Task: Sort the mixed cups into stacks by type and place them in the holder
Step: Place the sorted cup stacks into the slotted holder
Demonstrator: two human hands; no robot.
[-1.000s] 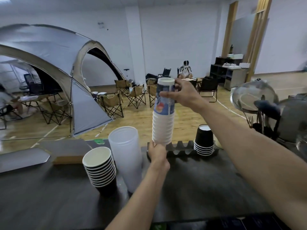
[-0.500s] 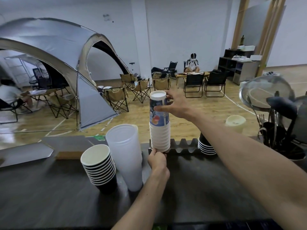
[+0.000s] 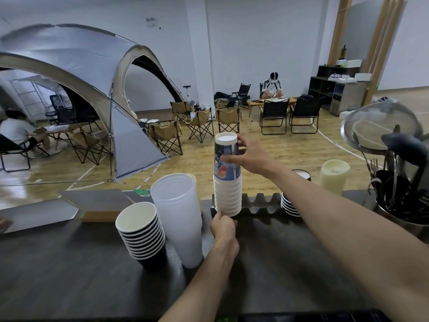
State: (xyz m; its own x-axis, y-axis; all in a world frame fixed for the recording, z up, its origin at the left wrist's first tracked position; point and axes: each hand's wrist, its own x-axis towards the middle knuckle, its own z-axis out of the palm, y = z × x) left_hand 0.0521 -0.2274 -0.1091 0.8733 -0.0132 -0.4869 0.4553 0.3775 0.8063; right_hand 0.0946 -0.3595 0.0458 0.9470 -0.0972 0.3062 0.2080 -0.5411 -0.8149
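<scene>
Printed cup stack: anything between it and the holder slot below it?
Nothing visible. The printed cup stack, gripped by the right hand and left hand, sits at the holder's left end; the black cups occupy the right end.

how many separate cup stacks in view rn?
5. Printed white stack in both hands at the holder; black stack and clear stack front left; striped stack behind right forearm, partly hidden; cream stack far right.

Dark wood-grain tabletop (image 3: pixel 290 263) carries: stack of black paper cups with white insides (image 3: pixel 142 233), touching stack of translucent plastic cups (image 3: pixel 180 219), black notched cup holder (image 3: pixel 262 205), steel utensil pot (image 3: pixel 399 219), tan flat box (image 3: pixel 103 213).
</scene>
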